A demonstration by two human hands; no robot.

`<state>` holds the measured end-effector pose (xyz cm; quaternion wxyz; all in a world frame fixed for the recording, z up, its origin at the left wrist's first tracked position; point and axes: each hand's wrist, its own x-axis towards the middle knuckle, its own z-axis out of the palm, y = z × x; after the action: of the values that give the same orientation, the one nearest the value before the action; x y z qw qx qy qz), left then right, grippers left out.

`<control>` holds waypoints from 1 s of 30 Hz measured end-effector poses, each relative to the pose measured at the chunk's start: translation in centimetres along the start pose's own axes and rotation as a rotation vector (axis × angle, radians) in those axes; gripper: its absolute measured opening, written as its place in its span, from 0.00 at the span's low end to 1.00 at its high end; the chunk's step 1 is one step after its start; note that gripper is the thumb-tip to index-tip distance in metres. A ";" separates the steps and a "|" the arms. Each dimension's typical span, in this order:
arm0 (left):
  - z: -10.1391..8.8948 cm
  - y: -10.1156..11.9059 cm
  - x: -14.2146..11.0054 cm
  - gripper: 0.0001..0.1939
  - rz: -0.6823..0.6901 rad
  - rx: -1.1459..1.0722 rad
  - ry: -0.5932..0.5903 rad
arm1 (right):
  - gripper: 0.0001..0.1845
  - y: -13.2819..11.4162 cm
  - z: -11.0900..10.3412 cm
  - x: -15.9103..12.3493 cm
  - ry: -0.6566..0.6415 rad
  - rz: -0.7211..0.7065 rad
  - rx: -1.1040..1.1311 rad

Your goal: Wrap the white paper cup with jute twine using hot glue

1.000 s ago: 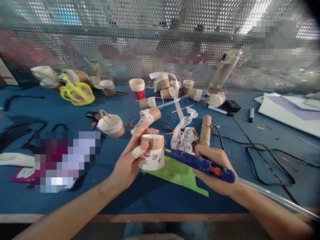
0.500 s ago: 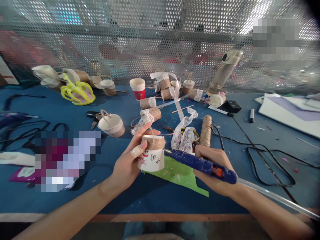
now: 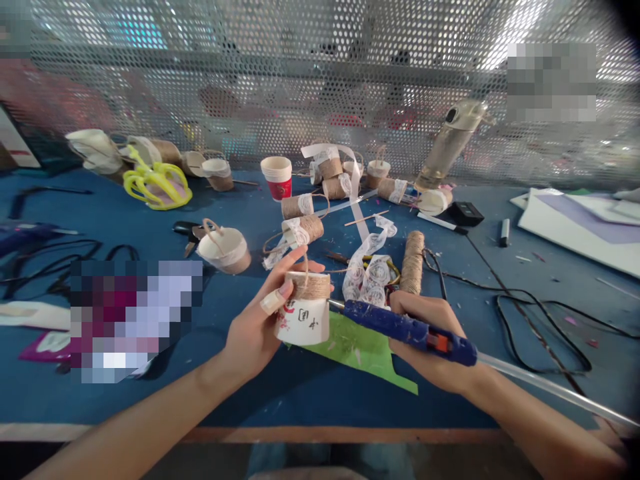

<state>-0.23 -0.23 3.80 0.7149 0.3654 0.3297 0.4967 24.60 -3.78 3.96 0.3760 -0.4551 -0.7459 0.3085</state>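
My left hand (image 3: 260, 320) is closed around a white paper cup (image 3: 303, 323) with red and black printing. Brown twine is wound around the cup's upper part, and a twine loop stands at its rim. In my right hand (image 3: 430, 333) is a blue hot glue gun (image 3: 395, 323), a clear glue stick running out of its back. Its metal nozzle points at the cup, right by the lower edge of the winding; I cannot tell if they touch. Behind, a roll of twine (image 3: 413, 262) lies beside white lace ribbon (image 3: 373, 277). Green paper (image 3: 355, 347) lies under the cup.
Several twine-wrapped cups (image 3: 225, 249) are spread over the blue table, with a red-and-white cup stack (image 3: 277, 177) at the back. A bottle (image 3: 450, 143) leans by the perforated metal screen (image 3: 300, 80). Black cable (image 3: 500, 320) curls at right; another glue gun (image 3: 30, 235) lies far left.
The cup has turned very slightly in my left hand, its printing shifting a little to the left. The glue gun's nozzle stays at the lower edge of the twine.
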 end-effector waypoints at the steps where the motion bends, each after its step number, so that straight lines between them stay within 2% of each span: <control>1: 0.0 0.1 0.0 0.22 -0.002 -0.006 0.006 | 0.16 0.0 0.0 0.0 -0.001 0.009 0.004; 19: 0.2 0.0 0.2 0.23 -0.029 -0.086 0.086 | 0.16 0.2 0.2 -0.1 -0.032 0.062 0.065; 30: 0.5 0.2 0.1 0.22 -0.046 -0.112 0.071 | 0.16 0.2 0.2 -0.1 -0.041 0.053 0.082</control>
<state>0.06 -0.15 4.23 0.7333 0.2991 0.3349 0.5106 24.54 -3.83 3.67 0.3705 -0.4526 -0.7279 0.3578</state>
